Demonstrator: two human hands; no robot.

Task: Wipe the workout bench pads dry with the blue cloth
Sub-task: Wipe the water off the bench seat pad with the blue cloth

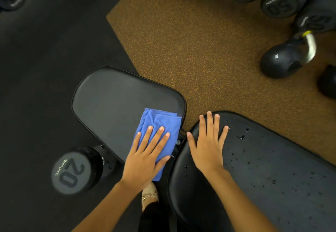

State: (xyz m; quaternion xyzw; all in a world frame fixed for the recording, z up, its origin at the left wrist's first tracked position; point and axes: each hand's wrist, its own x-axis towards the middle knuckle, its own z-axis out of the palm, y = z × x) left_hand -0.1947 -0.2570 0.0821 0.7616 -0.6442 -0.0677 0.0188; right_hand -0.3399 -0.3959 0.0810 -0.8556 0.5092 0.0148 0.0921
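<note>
The folded blue cloth (160, 122) lies on the near right corner of the smaller black seat pad (112, 102). My left hand (147, 153) presses flat on the cloth, fingers spread, thumb hooked over its right edge. The seat pad's surface looks smooth and free of drops. To the right, the longer black back pad (272, 168) carries several water drops. My right hand (209, 144) rests flat on its near end, fingers apart, holding nothing. A narrow gap with a bolt (178, 142) separates the two pads.
A 20 dumbbell (72, 173) lies on the black floor, lower left of the seat pad. A kettlebell (283, 57) and a row of large dumbbells (280, 4) sit at the top right on the brown speckled mat (190, 40). A beige shoe (150, 195) shows below the bench.
</note>
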